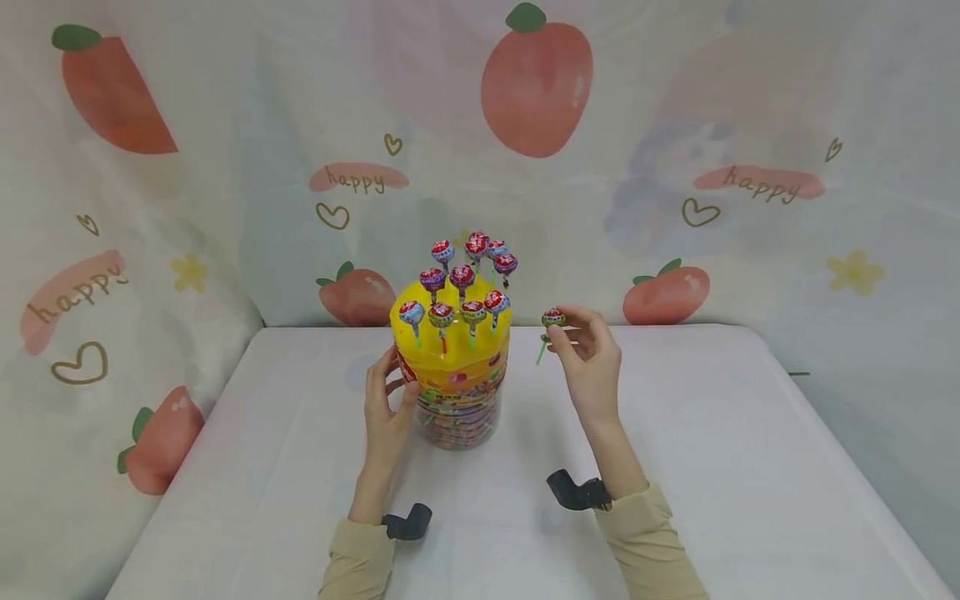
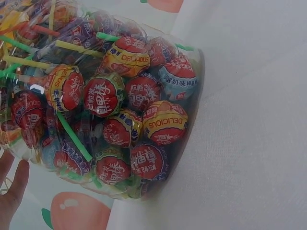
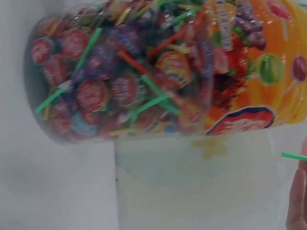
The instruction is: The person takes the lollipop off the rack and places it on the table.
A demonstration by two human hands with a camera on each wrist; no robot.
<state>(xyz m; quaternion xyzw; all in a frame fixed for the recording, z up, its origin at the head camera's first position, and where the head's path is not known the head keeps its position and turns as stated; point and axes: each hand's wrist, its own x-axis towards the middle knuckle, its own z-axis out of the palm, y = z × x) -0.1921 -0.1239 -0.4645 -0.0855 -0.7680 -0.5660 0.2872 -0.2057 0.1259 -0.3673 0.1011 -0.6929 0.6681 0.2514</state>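
A big clear jar [image 1: 459, 421] full of wrapped lollipops stands upright under a yellow lid [image 1: 453, 354]. Several lollipops, such as a purple-wrapped one [image 1: 462, 277], stick up out of the lid. Against the jar's left side, my left hand [image 1: 388, 417] holds it with curved fingers and thumb. To the right of the lid, my right hand [image 1: 592, 358] pinches a green-wrapped lollipop [image 1: 553, 317] by its head, its green stick [image 3: 293, 156] pointing down. In the left wrist view, fingers [image 2: 17, 184] show beside the jar wall.
A white cloth covers the table [image 1: 720, 467], whose far edge meets a printed curtain [image 1: 465, 75] with fruit and "happy" lettering. Black wrist cameras sit on both forearms, one at the left sleeve [image 1: 408, 523] and one at the right [image 1: 577, 490].
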